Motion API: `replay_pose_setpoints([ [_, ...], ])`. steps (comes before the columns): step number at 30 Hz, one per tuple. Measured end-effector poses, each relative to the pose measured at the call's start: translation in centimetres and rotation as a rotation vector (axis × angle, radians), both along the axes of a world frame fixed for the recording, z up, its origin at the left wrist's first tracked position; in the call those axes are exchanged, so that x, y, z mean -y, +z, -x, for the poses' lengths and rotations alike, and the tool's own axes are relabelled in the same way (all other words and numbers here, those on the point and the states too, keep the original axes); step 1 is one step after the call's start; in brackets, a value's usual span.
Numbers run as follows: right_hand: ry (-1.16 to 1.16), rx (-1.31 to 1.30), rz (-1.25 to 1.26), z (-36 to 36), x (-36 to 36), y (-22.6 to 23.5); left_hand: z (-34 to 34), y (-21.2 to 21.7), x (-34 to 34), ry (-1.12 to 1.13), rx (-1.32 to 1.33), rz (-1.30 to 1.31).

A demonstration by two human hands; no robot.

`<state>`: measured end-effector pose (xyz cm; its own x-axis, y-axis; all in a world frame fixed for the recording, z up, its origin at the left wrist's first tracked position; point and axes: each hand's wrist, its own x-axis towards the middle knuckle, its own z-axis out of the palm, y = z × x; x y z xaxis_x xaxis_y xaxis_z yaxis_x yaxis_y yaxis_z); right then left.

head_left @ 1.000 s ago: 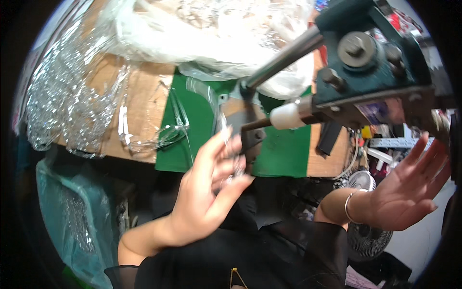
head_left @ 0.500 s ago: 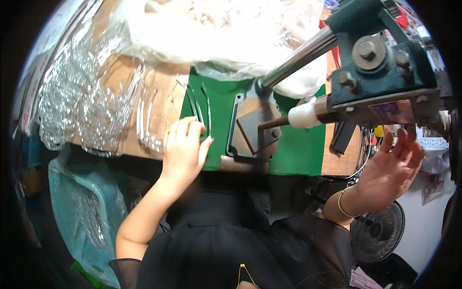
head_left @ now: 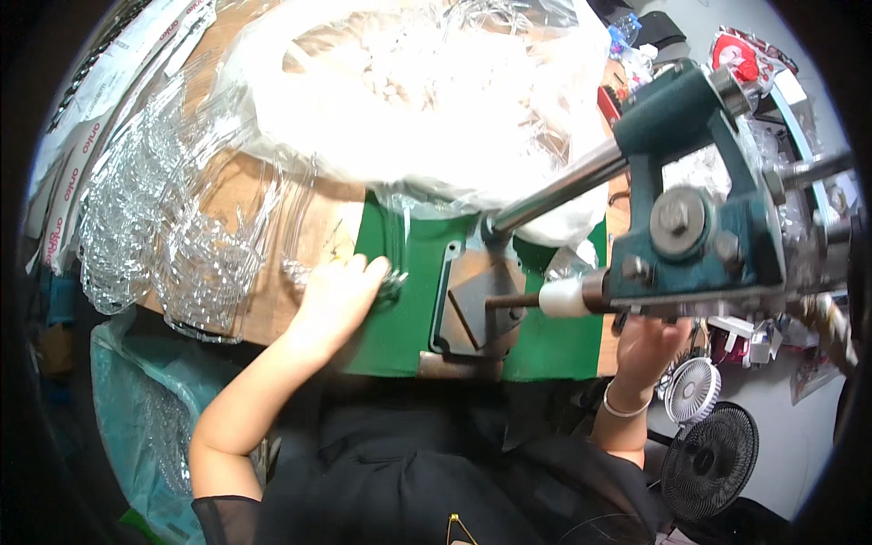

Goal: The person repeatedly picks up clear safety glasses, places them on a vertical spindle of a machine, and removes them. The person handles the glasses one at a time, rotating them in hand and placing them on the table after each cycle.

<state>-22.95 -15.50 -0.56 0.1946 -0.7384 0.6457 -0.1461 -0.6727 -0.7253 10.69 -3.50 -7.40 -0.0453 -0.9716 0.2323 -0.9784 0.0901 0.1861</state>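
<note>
My left hand (head_left: 341, 295) is over the left edge of the green mat (head_left: 386, 350), palm down. Its fingers are bent and closed around thin, shiny, metal-like strips (head_left: 396, 283), whose curled ends show past the fingertips. Motion blurs them. To the right stands a bench press with a dark green head (head_left: 677, 218). Its rod points at a square metal plate (head_left: 480, 313) on the press base (head_left: 442, 336). My right hand (head_left: 647, 352) is raised below the press head, which covers its fingertips. Whether it grips anything is hidden.
Left on the wooden table lies a large heap of shiny strips (head_left: 173, 218), with a smaller bunch (head_left: 295, 272) beside my left hand. A big translucent bag (head_left: 300, 136) of pale small parts fills the back. Two fans, white (head_left: 692, 391) and black (head_left: 713, 463), stand lower right. A teal bag (head_left: 136, 391) hangs lower left.
The view has shifted, so the table sits lower in it. My right hand, spread open at the far right before, is now under the press head. Strip ends now show at my left fingertips.
</note>
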Motion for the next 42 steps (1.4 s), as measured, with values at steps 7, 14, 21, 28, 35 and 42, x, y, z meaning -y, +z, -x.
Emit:
replay_pose_setpoints([
  [7, -0.058, -0.158, -0.189, -1.0, 0.1, -1.8, -2.4, 4.3, 6.9, -0.341, -0.390, -0.290],
  [14, -0.264, -0.127, -1.368, -2.8, 2.7, -0.7, -9.3, -3.1, 27.5, 0.268, 0.112, 0.059],
  [21, 0.009, -0.166, -1.015, -1.0, 1.0, -4.7, -0.4, 2.7, 24.1, -0.177, -0.042, -0.333],
  [28, 0.160, -0.612, -0.702, 0.0, -2.0, -5.6, -4.4, 13.1, 15.6, 0.113, -0.944, 0.213],
  [35, -0.210, -1.184, -0.056, -1.2, -2.0, -9.8, 0.4, 12.4, 5.3, -0.007, -0.605, 0.506],
  [42, -0.160, -0.766, -0.161, 0.2, -2.2, -5.9, 1.3, 13.1, -0.5, 0.151, -0.573, 0.143],
])
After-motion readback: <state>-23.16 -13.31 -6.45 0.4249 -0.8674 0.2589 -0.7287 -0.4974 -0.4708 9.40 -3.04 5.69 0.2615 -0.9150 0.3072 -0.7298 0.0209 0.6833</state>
